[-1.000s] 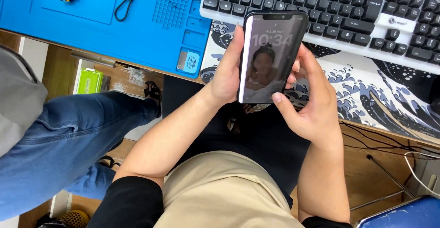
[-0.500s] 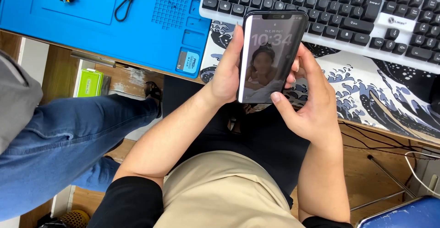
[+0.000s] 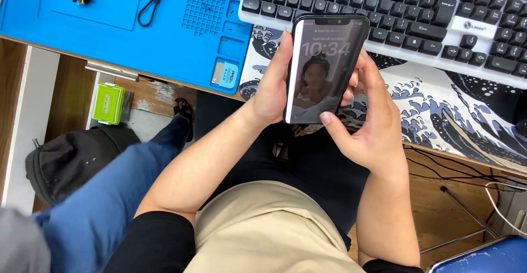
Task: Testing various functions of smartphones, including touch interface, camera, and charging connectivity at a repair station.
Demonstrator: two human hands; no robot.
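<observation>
Smartphone (image 3: 324, 70) sits upright in front of the keyboard (image 3: 406, 15), lock screen lit. We grip its left edge with our left hand (image 3: 272, 89); our right hand (image 3: 368, 124) cradles the other side, thumb near its lower corner, likely poised to swipe.

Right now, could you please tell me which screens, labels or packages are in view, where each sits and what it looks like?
Phone: held upright in both hands in front of the keyboard; black rectangle, lit greyish lock screen.
Label: near corner of the blue mat; small, light blue, rectangular.
Box: on the floor under the desk edge; lime green, rounded rectangle.
Badge: on the white keyboard with black keys; small pale strip.
</observation>
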